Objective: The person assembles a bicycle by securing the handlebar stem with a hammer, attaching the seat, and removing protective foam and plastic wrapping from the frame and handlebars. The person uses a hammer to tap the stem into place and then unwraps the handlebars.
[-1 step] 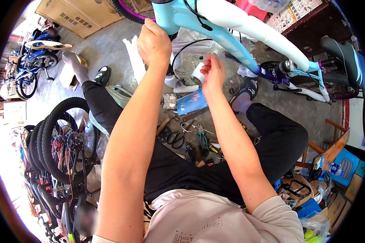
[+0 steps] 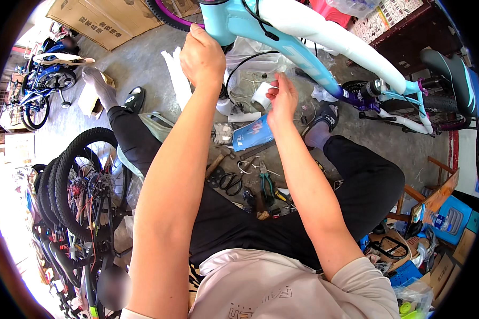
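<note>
A light-blue bicycle frame (image 2: 298, 53) with a white-wrapped tube (image 2: 330, 34) slants across the top. My left hand (image 2: 203, 57) is closed just below its head tube (image 2: 218, 21), beside the purple-rimmed front wheel (image 2: 167, 15); what the fingers grip is hidden. My right hand (image 2: 283, 101) is raised under the frame, its fingers curled together, and whatever they pinch is too small to make out. Below it a blue printed packet (image 2: 252, 134) lies on the floor, near a white roll (image 2: 261, 95) and a black cable (image 2: 239, 66).
Between my legs lie pliers (image 2: 266, 181), black-handled scissors (image 2: 230, 183) and a hammer (image 2: 216, 162). Several bicycle wheels (image 2: 72, 183) stand at left, with a blue bicycle (image 2: 48, 80) farther back. A cardboard box (image 2: 104, 21) is at upper left. A wooden stool (image 2: 436, 196) stands at right.
My right hand has shifted very slightly to the right and down. My left hand and the bicycle have stayed in place.
</note>
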Action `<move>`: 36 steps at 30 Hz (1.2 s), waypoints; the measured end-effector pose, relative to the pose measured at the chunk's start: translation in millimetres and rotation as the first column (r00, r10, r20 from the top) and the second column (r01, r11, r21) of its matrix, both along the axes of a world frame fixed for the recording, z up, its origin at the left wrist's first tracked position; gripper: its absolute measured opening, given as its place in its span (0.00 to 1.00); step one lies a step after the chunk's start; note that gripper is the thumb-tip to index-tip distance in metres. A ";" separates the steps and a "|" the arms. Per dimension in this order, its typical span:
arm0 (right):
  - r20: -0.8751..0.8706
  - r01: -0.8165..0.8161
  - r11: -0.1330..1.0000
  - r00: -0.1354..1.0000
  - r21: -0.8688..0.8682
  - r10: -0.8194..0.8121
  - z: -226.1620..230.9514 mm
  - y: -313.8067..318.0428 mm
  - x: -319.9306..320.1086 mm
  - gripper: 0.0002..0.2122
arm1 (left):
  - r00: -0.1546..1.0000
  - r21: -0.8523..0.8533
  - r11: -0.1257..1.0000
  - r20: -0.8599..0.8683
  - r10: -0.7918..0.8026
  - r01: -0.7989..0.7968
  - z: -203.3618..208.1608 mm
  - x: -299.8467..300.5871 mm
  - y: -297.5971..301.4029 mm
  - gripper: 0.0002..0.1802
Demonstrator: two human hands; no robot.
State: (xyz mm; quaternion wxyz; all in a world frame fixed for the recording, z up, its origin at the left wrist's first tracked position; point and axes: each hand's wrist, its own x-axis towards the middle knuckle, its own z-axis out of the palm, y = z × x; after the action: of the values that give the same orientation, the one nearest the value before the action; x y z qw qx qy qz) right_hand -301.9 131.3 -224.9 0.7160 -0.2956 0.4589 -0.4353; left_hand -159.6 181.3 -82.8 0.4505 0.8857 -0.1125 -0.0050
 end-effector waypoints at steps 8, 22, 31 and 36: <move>-0.344 0.061 0.940 0.921 -0.335 -0.183 -12.3 -21.6 -1.8 0.22 | 1.000 0.003 1.000 0.021 -0.007 0.007 0.2 0.3 -0.2 0.36; -0.093 -0.030 0.965 0.996 -0.261 0.006 5.1 -31.3 16.7 0.14 | 0.985 -0.026 0.999 0.168 0.045 -0.042 -14.3 5.8 -3.3 0.31; -0.212 -0.094 0.980 0.976 -0.175 0.056 23.1 -38.6 9.3 0.16 | 0.999 -0.018 1.000 0.048 0.012 -0.012 -6.4 2.8 -2.0 0.35; -0.169 -0.136 0.978 0.980 -0.160 0.108 11.2 -37.6 4.4 0.19 | 1.000 -0.005 1.000 0.008 0.020 -0.020 0.1 0.0 -1.4 0.34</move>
State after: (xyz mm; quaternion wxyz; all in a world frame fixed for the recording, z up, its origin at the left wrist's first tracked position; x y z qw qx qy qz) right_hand -297.5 93.7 -213.8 0.6744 -0.4173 0.4568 -0.4030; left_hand -159.6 179.8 -82.7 0.4521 0.8857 -0.1055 0.0032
